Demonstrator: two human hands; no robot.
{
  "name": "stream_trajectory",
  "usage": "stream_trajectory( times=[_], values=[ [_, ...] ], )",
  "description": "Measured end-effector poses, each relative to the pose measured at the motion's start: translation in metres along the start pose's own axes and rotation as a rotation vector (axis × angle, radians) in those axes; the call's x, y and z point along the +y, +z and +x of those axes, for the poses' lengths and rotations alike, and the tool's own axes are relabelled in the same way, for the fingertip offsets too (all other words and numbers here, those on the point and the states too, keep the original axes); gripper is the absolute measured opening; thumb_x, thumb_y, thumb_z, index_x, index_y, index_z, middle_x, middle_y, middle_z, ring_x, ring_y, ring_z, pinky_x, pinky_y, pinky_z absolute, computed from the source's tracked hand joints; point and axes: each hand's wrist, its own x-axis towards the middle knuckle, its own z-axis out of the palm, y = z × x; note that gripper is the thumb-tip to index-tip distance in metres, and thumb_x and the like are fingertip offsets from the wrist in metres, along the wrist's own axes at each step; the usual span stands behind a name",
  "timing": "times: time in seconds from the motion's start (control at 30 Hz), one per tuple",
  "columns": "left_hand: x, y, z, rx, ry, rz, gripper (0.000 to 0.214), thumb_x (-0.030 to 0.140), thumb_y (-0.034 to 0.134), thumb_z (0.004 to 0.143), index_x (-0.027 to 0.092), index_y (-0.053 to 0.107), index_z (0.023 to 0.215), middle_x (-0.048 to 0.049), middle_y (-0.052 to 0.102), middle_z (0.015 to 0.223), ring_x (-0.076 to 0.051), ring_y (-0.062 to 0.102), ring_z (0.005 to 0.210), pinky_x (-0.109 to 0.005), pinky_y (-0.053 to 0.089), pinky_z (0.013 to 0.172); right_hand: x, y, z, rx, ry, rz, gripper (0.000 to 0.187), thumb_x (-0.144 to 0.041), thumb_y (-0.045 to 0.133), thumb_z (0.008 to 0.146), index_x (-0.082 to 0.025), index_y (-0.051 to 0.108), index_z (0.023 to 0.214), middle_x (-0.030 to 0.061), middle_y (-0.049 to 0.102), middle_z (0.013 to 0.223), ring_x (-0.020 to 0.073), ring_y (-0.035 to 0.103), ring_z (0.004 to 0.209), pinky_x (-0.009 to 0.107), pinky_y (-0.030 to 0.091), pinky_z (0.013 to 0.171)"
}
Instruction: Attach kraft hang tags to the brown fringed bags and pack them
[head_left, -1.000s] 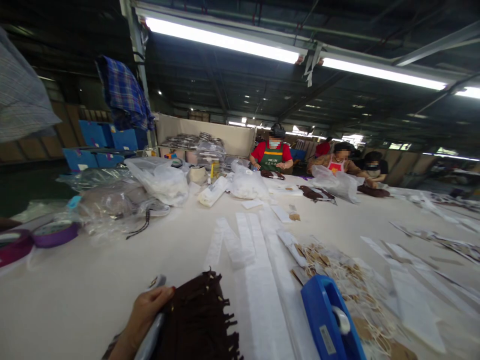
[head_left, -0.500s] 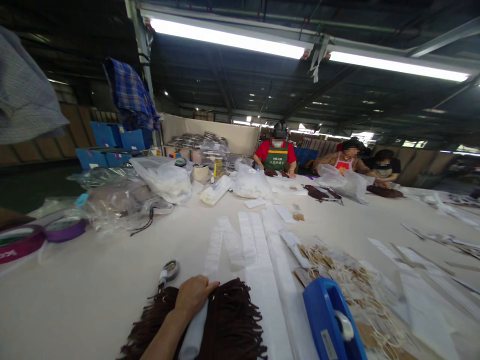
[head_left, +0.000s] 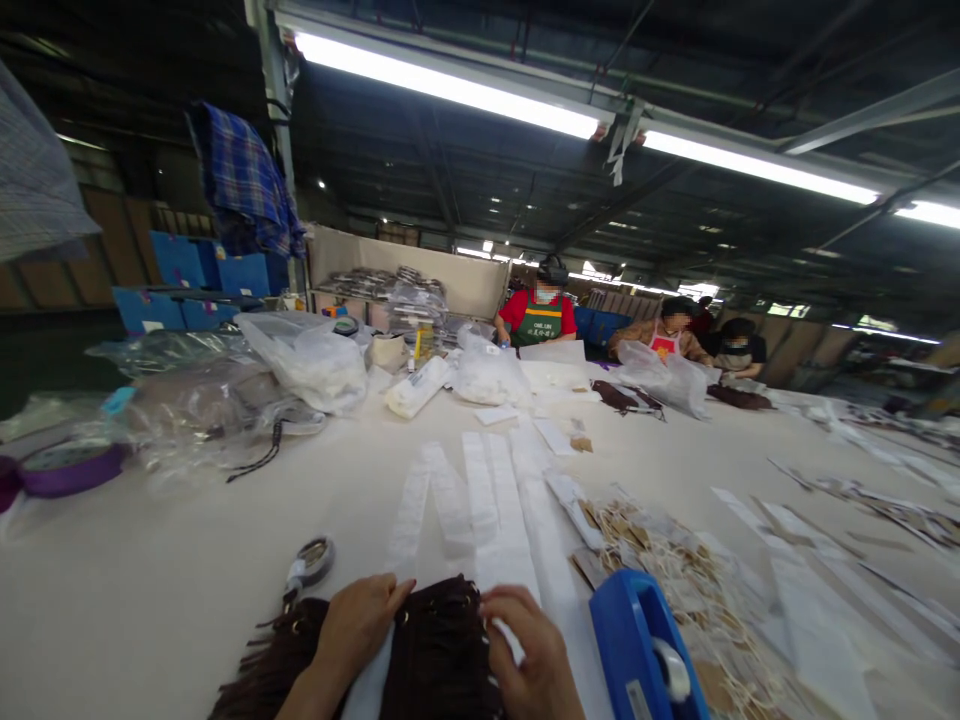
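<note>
A dark brown fringed piece with metal eyelets along its top edge (head_left: 435,650) lies at the front of the table. Its exact kind cannot be told. My left hand (head_left: 360,625) is closed over its upper edge, thumb pointing right, where a white strip (head_left: 369,680) runs down the middle. At the top right corner, my right hand (head_left: 532,645) pinches the edge beside an eyelet, its fingers curled. A round metal-rimmed item with a white wrap (head_left: 313,560) sits just beyond the left part of the fringe. The lower part of the brown piece is cut off by the frame.
A blue tape dispenser (head_left: 645,650) stands right of my right hand, beside a heap of brown tags with strings (head_left: 690,570). Long white strips (head_left: 487,490) stretch ahead. Clear plastic bags (head_left: 210,400) and purple tape (head_left: 71,470) lie left. Several co-workers (head_left: 540,320) sit across the table.
My right hand has come into view and taken hold of the brown piece's right corner. My left hand keeps its grip. The view has shifted slightly to the right.
</note>
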Motion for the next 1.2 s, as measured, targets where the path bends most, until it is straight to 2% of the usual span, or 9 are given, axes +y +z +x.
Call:
stream_trajectory(
  times=[0.07,0.13,0.27,0.53,0.63,0.77,0.97,1.17,1.2],
  values=[
    [0.000,0.000,0.000,0.004,0.005,-0.010,0.048,0.043,0.024,0.090,0.020,0.061,0.071,-0.0074,0.068,0.077,-0.024,0.063,0.081,-0.031,0.039,0.068,0.011,0.011,0.043,-0.044,-0.005,-0.073,0.029,-0.007,0.041,0.079,-0.020,0.062,0.092,0.0075,0.061,0.104,0.0176,0.056,0.100,0.031,0.046,0.087],
    [0.000,0.000,0.000,0.007,0.006,-0.021,0.047,0.043,0.024,0.091,0.020,0.061,0.071,-0.0070,0.068,0.076,-0.024,0.063,0.080,-0.032,0.039,0.068,0.022,0.028,0.075,-0.255,-0.032,-0.198,0.031,-0.007,0.045,0.076,-0.022,0.063,0.096,0.0055,0.058,0.116,0.0195,0.049,0.113,0.036,0.039,0.096],
    [0.000,0.004,0.000,0.003,-0.015,-0.045,0.044,0.040,0.028,0.091,0.020,0.062,0.072,-0.0069,0.068,0.076,-0.024,0.063,0.080,-0.033,0.040,0.070,0.054,0.060,0.104,-0.577,-0.020,-0.365,0.027,-0.020,0.046,0.081,-0.026,0.064,0.100,0.0036,0.053,0.126,0.0251,0.036,0.127,0.048,0.024,0.105],
    [0.001,0.006,0.002,0.003,-0.044,-0.090,0.040,0.039,0.032,0.091,0.020,0.064,0.074,-0.0074,0.068,0.079,-0.026,0.062,0.083,-0.036,0.040,0.074,0.105,0.047,0.103,-0.536,0.150,-0.479,0.058,-0.001,0.039,0.070,-0.024,0.053,0.122,0.0073,0.043,0.136,0.0261,0.029,0.131,0.048,0.013,0.107],
    [0.001,0.006,0.003,-0.001,-0.046,-0.098,0.039,0.038,0.033,0.091,0.020,0.064,0.076,-0.0070,0.067,0.080,-0.025,0.061,0.084,-0.035,0.040,0.075,0.089,0.053,0.114,-0.412,0.250,-0.439,0.053,-0.002,0.045,0.068,-0.022,0.057,0.116,0.0085,0.046,0.133,0.0238,0.033,0.129,0.039,0.020,0.106],
    [0.001,0.008,0.004,-0.008,-0.042,-0.099,0.038,0.037,0.034,0.091,0.019,0.064,0.077,-0.0073,0.067,0.081,-0.025,0.061,0.084,-0.036,0.039,0.075,0.056,0.093,0.137,-0.359,0.423,-0.374,0.030,-0.023,0.045,0.080,-0.010,0.063,0.101,0.0148,0.066,0.098,0.0244,0.060,0.097,0.033,0.043,0.085],
    [0.000,0.007,0.003,-0.008,-0.019,-0.100,0.037,0.036,0.033,0.090,0.017,0.064,0.081,-0.0089,0.066,0.084,-0.026,0.059,0.087,-0.037,0.038,0.076,0.030,0.146,0.149,-0.333,0.608,-0.334,0.043,-0.026,0.064,0.063,-0.002,0.060,0.099,0.0248,0.063,0.100,0.0344,0.061,0.095,0.039,0.046,0.078],
    [-0.001,0.008,0.003,0.003,-0.008,-0.117,0.037,0.037,0.034,0.090,0.017,0.065,0.083,-0.0095,0.066,0.083,-0.025,0.059,0.087,-0.036,0.038,0.076,0.037,0.154,0.146,-0.350,0.650,-0.154,0.001,-0.014,0.060,0.058,-0.015,0.060,0.058,0.0116,0.067,0.066,0.0269,0.064,0.072,0.032,0.045,0.062],
    [-0.001,0.009,0.003,0.012,-0.004,-0.118,0.037,0.036,0.034,0.090,0.017,0.065,0.082,-0.0096,0.066,0.083,-0.025,0.059,0.087,-0.036,0.038,0.076,0.039,0.154,0.146,-0.344,0.640,-0.100,0.006,-0.014,0.060,0.058,-0.017,0.057,0.054,0.0076,0.065,0.060,0.0236,0.063,0.067,0.030,0.044,0.059]
  ],
)
